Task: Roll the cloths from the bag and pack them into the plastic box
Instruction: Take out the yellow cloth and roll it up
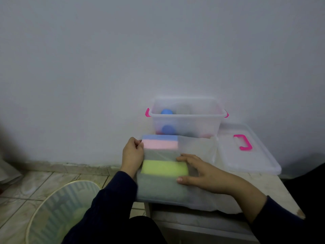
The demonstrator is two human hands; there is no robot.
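Lying on a small pale desk (255,184) is a translucent plastic bag (197,148) holding a stack of folded cloths (163,166) in blue, pink, grey and yellow-green bands. The left hand (132,154) pinches the bag's far left corner between thumb and fingers. The right hand (198,170) rests on the bag just right of the cloths, fingers spread and bent, thumb pressing its near side. Behind the bag, against the wall, stands a clear plastic box (186,118) with pink latches; blurred blue rolled cloths (167,111) show inside. The box's lid (249,155) with a pink handle lies flat on the desk to the right.
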